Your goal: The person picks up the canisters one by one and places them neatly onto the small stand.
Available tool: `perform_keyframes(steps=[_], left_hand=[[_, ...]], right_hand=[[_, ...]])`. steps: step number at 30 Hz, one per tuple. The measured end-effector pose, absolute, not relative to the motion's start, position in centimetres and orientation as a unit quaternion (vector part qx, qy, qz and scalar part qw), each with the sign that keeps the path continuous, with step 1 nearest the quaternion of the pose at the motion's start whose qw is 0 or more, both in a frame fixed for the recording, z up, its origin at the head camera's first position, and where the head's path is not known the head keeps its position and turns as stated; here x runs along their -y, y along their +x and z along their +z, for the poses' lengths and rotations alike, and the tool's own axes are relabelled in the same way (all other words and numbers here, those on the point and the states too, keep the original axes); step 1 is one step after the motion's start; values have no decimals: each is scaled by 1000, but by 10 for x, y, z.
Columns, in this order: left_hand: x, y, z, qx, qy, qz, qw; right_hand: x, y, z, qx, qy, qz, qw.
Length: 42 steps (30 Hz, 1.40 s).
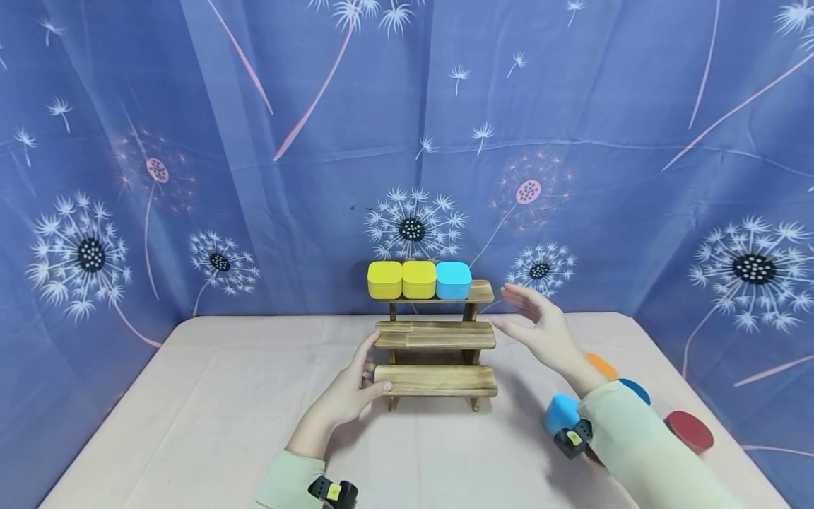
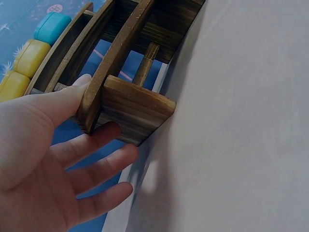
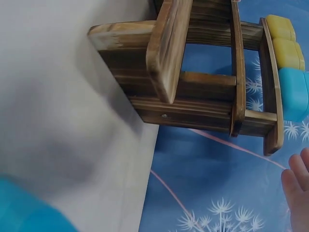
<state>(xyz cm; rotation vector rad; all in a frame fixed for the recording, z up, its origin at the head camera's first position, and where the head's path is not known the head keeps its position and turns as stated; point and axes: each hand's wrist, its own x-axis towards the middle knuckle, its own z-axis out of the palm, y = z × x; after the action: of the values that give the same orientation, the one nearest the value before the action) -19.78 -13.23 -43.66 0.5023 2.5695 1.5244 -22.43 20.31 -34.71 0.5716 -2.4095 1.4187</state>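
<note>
A three-tier wooden step shelf (image 1: 439, 380) stands on the table. Side by side along its top tier sit two yellow rounded boxes (image 1: 384, 281) (image 1: 419, 281) and one light blue box (image 1: 453, 281); a short stretch of bare wood lies right of the blue one. My left hand (image 1: 343, 396) holds the shelf's left end, the thumb over the bottom board and the other fingers around its side. To the right of the upper tiers, my right hand (image 1: 543, 332) hovers with extended fingers, apart from the shelf and holding nothing.
Right of the shelf, partly behind my right forearm, lie a light blue piece (image 1: 561, 413), an orange piece (image 1: 600, 365), a dark blue piece (image 1: 636, 390) and a dark red round piece (image 1: 689, 433). A blue dandelion-print curtain (image 1: 305, 212) hangs behind the table.
</note>
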Motion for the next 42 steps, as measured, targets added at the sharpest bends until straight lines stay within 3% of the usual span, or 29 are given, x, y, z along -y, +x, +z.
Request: perform_keyframes(steps=[42], left_hand=[[132, -197, -436, -849, 166, 499, 54]], right_hand=[[-266, -171, -361, 915, 180, 352, 79]])
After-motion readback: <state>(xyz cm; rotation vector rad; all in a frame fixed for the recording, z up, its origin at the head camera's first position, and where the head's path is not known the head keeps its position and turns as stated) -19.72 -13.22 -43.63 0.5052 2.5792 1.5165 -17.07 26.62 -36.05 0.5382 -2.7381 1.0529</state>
